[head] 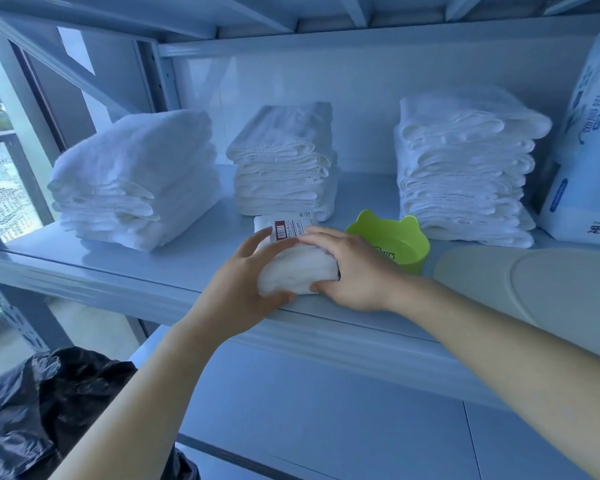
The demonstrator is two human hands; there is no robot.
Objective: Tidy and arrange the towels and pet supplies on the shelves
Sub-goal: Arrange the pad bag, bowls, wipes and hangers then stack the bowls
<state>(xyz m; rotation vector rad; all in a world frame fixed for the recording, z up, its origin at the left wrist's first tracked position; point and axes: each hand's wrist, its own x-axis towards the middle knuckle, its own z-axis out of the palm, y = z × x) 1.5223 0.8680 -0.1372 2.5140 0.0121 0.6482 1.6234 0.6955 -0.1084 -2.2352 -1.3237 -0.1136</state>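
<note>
— Gripping what? Where?
— Left hand (246,275) and right hand (347,268) closing around a white packet (293,268), resting at the shelf (125,268) front edge, beside the green bowl (390,239), before three towel stacks (281,161).

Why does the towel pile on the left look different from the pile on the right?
The left towel pile is lower and puffier, with thick, loose folds; the right towel pile is taller, with many thin, flat layers. The left pile sits askew to the shelf edge; the right one stands by a big white bag. Both are white.
</note>
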